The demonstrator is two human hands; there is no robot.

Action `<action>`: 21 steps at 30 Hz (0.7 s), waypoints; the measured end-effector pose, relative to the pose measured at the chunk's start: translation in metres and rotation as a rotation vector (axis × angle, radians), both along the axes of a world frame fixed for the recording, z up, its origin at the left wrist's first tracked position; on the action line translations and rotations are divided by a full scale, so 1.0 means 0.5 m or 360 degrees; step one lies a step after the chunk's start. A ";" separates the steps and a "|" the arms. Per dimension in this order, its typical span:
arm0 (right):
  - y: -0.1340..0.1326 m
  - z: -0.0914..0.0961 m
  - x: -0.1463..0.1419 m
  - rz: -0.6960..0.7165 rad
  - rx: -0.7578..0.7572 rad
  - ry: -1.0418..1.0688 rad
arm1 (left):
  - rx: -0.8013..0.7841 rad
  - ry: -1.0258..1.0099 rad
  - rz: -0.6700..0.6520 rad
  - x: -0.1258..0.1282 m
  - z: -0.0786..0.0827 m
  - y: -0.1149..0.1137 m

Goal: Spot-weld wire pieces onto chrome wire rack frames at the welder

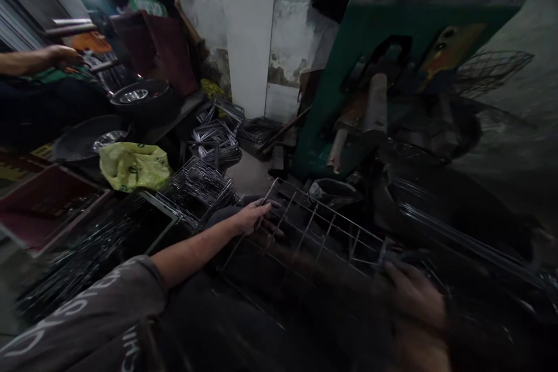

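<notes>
A wire rack [333, 218] made of thin metal rods with several crossbars lies tilted across the space before me. My left hand [253, 218] is closed around its left end, thumb on top. At the rack's right end is my right hand [414, 290], blurred and dim, with its fingers curled at the corner. Beyond the rack stands a green machine [320, 104] with a thick metal cylinder [377, 104] projecting towards me. A round dark container [333, 189] sits just behind the rack's far rail.
Wire frames [215, 139] are heaped on the floor ahead. To the left are a crate of wire parts [196, 186], a yellow-green bag [135, 165] and a red crate [47, 203]. Another person's hand [65, 58] works at the far left. A wire basket [492, 70] hangs at right.
</notes>
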State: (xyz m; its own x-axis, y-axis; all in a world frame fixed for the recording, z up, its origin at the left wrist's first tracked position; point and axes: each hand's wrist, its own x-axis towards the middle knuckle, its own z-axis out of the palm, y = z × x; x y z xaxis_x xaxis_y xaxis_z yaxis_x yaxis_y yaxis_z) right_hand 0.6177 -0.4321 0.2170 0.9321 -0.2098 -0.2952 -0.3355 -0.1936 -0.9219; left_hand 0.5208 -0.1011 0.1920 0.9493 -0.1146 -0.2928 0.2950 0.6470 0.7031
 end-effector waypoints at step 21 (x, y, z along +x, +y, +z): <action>0.194 -0.002 0.001 0.0140 0.0275 0.0281 | -0.0130 -0.0101 -0.0019 -0.002 -0.013 0.008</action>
State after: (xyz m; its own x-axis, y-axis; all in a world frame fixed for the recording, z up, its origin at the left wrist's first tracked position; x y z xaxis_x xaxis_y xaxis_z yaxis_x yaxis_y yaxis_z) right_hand 0.6184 -0.3353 0.2160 0.8754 -0.0625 -0.4794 -0.4831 -0.0740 -0.8724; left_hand 0.5197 -0.0972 0.1856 0.9641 -0.1469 -0.2213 0.2595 0.6996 0.6658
